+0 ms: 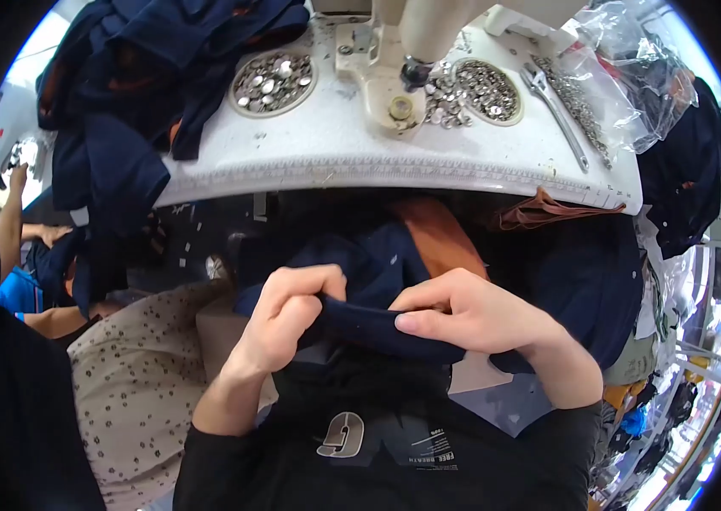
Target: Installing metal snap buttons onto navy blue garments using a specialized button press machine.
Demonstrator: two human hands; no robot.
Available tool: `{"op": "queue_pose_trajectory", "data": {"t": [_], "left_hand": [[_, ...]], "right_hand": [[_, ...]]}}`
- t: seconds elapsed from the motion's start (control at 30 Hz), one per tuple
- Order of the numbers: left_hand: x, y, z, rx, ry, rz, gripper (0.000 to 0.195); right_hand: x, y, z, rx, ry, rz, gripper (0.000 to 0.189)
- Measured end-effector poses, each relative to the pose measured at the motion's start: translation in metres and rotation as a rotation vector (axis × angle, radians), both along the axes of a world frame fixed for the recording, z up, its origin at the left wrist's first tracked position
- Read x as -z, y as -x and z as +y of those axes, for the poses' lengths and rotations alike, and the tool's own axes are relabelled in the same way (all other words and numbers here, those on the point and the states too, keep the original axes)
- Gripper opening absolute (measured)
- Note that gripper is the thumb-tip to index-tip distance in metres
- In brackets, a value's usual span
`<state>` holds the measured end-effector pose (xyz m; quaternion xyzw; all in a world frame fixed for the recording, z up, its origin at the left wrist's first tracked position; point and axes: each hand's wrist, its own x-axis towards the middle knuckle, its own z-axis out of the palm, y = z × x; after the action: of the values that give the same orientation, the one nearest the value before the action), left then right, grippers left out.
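Observation:
Just above my lap, my left hand (293,313) grips the edge of a navy blue garment (360,326), its fingers curled down into the cloth. My right hand (463,313) pinches the same edge a little to the right, with thumb in front and fingers behind. Between the two hands the fabric is stretched into a folded band. An orange panel (440,236) of cloth lies just beyond them, below the table edge. The rest of the garment droops over my lap, partly hidden by my hands.
A white table (207,153) with a ruler strip holds a snap-press machine (392,108). Metal snap parts fill a left bowl (271,83) and a right bowl (488,89). An adjustable wrench (558,118) lies near a plastic bag (629,83). Navy garments (124,70) are heaped left; co-workers sit beyond.

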<state>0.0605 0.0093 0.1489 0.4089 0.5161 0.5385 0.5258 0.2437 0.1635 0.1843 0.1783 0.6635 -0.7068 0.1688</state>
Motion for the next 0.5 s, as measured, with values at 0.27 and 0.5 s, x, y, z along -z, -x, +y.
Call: {"op": "queue_pose_trajectory", "data": {"t": [0.27,0.5], "left_hand": [[0.001,0.0,0.02,0.033,0.002,0.243,0.01],[-0.004,0.002,0.028,0.01,0.115,0.216,0.013]], "right_hand": [[0.017,0.009,0.207,0.407,-1.239,0.024,0.021],[0.07,0.04,0.24,0.105,-1.348,0.021,0.022]]}}
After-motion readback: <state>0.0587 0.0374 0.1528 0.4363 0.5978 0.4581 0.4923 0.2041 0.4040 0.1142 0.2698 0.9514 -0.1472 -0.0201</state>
